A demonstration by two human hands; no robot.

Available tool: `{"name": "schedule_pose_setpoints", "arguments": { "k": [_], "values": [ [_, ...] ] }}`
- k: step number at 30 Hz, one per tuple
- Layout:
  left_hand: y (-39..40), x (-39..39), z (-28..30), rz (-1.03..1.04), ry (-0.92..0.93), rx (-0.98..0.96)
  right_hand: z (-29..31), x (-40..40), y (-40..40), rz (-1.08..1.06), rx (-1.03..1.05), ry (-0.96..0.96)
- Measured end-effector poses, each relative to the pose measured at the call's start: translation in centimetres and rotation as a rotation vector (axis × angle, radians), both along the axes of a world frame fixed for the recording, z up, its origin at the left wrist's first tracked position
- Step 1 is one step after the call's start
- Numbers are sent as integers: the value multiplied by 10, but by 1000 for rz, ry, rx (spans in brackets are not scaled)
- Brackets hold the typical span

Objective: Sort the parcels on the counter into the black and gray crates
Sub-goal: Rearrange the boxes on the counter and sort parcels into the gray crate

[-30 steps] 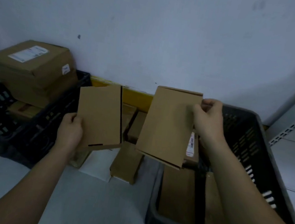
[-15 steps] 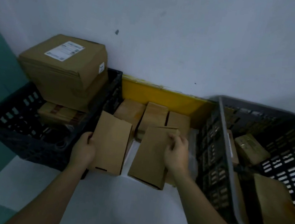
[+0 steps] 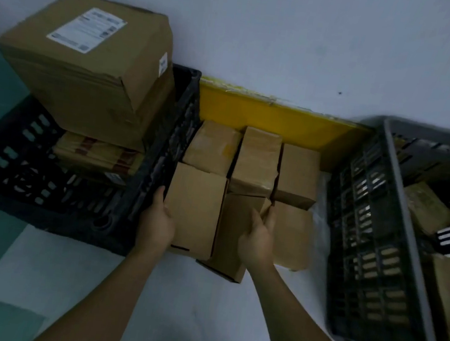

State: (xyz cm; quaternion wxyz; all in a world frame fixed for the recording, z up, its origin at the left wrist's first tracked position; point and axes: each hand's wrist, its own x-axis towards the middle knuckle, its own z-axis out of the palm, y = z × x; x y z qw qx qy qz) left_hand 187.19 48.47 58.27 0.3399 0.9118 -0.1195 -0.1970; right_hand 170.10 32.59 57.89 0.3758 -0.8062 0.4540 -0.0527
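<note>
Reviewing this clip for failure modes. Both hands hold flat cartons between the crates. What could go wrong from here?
1. The left hand grips its carton only by the edge, tight against the black crate; it may snag the wall.
2. The right hand holds a carton that the left one partly covers; lifting could drag it.
3. The big labelled box overhangs the black crate's rim and could tip if bumped.

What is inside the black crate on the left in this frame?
In the black slatted plastic crate, a large brown cardboard box with a white label sits on a flatter taped brown parcel. Anything beneath or behind those two is covered.
</note>
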Motion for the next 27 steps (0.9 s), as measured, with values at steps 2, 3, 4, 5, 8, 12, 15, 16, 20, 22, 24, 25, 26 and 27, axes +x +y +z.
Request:
{"name": "schedule_pose_setpoints", "arguments": {
  "k": [2,3,4,5,8,12,15,16,20,22,24,25,26,27],
  "values": [
    [1,-2,-5,-102,-59,47,-12,3,2,36,-71,55],
    [0,-6,-8,-161,-113,99,-17,4,1,62,-116,101],
    [-2,-10,-11,-214,-167,175,-22,7,2,86,-151,163],
    [-5,-16,-13,-272,-214,260,-26,10,3,111,-172,242],
    [-16,-33,-18,-469,-363,440,-35,15,6,182,-209,461],
    [-29,-39,-19,-549,-309,500,-40,15,2,318,-235,609],
    [-39,-37,-19,-606,-292,565,-45,12,0,522,-179,683],
    [-40,-34,-17,-616,-285,585,-47,9,1,582,-175,695],
    [-38,-19,-12,-635,-285,568,-49,0,0,673,-211,712],
    [-38,-14,-11,-643,-281,561,-45,3,-5,679,-208,692],
    [-38,-13,-10,-643,-272,559,-40,7,-7,687,-195,688],
    [-39,-14,-10,-643,-271,558,-38,8,-8,694,-195,694],
    [-39,-15,-9,-644,-271,552,-36,8,-9,699,-201,698],
    [-39,-16,-8,-645,-269,545,-34,9,-11,703,-208,699]
  ]
}}
